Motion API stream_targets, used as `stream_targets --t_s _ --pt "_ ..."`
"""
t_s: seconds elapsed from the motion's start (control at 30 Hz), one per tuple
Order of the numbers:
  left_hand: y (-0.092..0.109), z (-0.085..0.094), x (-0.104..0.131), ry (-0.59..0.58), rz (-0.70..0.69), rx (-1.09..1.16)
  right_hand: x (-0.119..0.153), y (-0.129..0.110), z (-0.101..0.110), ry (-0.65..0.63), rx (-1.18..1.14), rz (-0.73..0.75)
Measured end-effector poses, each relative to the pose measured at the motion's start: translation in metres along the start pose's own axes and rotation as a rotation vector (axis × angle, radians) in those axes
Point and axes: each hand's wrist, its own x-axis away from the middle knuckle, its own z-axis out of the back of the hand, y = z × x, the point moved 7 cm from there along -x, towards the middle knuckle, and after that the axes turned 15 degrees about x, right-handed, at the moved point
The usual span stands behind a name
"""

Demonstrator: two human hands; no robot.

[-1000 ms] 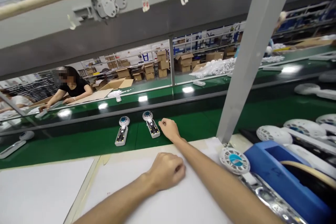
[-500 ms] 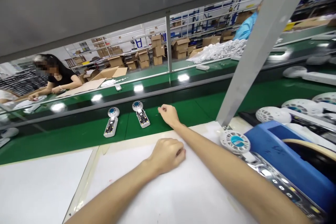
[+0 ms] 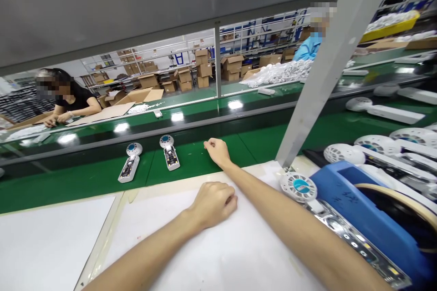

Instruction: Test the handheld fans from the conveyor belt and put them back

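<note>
My left hand (image 3: 215,203) rests closed on the white work surface (image 3: 218,259); its curled fingers hide whatever may be inside. Farther forward, my right hand (image 3: 217,151) is over the green conveyor belt (image 3: 249,145), fingers curled together, with nothing clearly visible in them. To its left on the belt lies a small white fan with an exposed circuit board (image 3: 170,157), and beyond it a second open fan (image 3: 129,168). Beside my right forearm is a larger-looking open fan (image 3: 298,186).
A blue tape dispenser (image 3: 368,209) stands at the right, with several white fans (image 3: 344,153) behind it. A slanted metal post (image 3: 317,91) rises beyond my right forearm. Two people sit across the line, near cardboard boxes and a pile of white parts (image 3: 283,72).
The two open fans on the belt have shifted left, away from my right hand. Both hands keep nearly the same pose. The view has turned slightly.
</note>
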Motion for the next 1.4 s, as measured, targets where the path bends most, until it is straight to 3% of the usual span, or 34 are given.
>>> stream_targets --t_s 1.4 --pt "-0.0010 -0.0015 0.0010 -0.019 0.030 -0.024 0.0000 0.0007 -0.0010 -0.017 -0.033 -0.013"
